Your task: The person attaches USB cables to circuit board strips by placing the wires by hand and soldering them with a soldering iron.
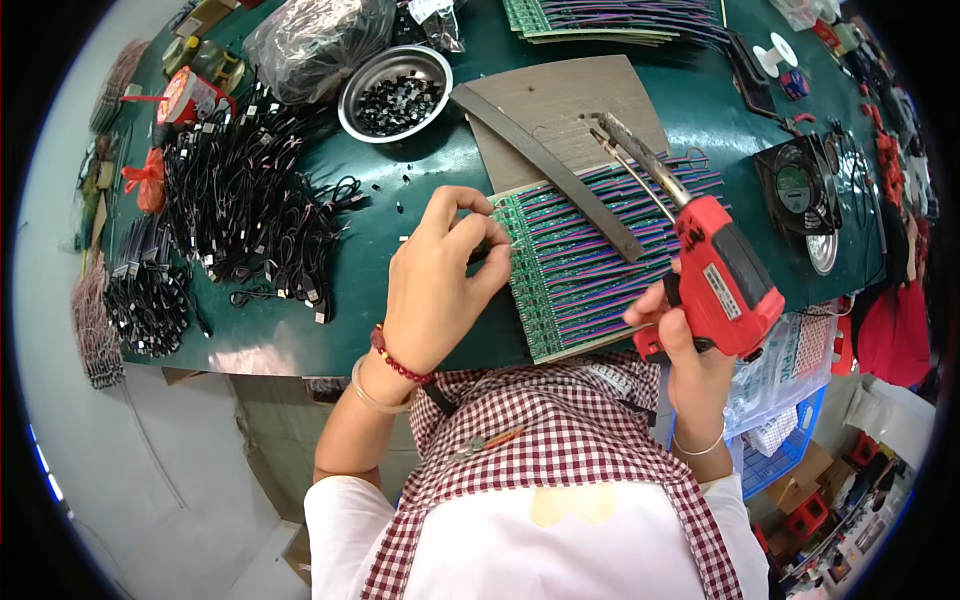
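My right hand [694,372] grips a red and black soldering gun [722,270]. Its metal tip points up and left, over a brown board [570,110]. A panel of green circuit boards [525,285] with rows of purple and blue wires lies in front of me. At the panel's upper left corner is my left hand [432,270], thumb and forefinger pinched together. Whatever sits in that pinch is too small or hidden to name. A flat dark bar [550,168] rests slantwise across the brown board and the wires.
Black cables [245,195] are heaped on the left, near a metal bowl [352,114] of small black parts. More wired boards [600,22] lie at the far edge. To the right stands a black fan [795,188]; a white spool [773,55] is beyond it.
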Available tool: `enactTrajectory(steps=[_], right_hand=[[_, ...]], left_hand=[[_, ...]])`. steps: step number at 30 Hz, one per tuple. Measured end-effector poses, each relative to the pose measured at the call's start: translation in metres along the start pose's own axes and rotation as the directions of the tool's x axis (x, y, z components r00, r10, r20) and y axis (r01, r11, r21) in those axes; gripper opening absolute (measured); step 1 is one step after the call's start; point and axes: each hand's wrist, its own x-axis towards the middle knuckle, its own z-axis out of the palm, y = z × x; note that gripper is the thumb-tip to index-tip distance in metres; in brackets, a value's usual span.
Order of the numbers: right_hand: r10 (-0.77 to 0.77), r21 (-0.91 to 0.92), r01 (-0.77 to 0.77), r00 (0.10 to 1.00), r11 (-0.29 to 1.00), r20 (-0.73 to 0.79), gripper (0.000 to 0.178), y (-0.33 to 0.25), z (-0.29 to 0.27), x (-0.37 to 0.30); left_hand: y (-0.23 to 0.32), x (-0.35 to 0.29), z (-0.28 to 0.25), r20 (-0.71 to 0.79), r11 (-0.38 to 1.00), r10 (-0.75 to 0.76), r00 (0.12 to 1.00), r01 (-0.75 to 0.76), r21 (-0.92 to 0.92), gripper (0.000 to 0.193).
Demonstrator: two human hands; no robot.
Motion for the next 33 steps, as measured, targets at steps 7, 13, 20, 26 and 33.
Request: enactTrajectory(steps=[7,13,20,26,33], right_hand=[[0.100,-0.144,-0.101,0.995,0.985,-0.009,0.025,0.033,-0.024,-0.026],[0.177,-0.228,-0.172,0.984,0.958,0.002,0.029,0.050,-0.028,-0.032],[0.171,-0.295,-0.158,0.985,0.942,0.020,0.024,0.040,-0.021,-0.024],[0.137,-0.362,-0.114,0.990,0.925,0.038,0.018,0.032,-0.013,-0.019],[0.162,-0.306,-0.143,0.986,0.941,0.036,0.021,0.036,-0.018,-0.025]], left_hand=[[-0.020,0.024,0.009,0.028,0.980,0.083,0.996,-0.086,0.182,0.008],[-0.023,0.031,0.010,0.030,0.972,0.103,0.994,-0.107,0.207,0.007],[-0.023,0.034,0.006,0.075,0.969,0.111,0.991,-0.124,0.212,0.007],[-0.023,0.036,0.006,0.097,0.966,0.110,0.989,-0.129,0.225,0.008],[-0.020,0.036,0.006,0.096,0.961,0.087,0.992,-0.109,0.255,0.008]])
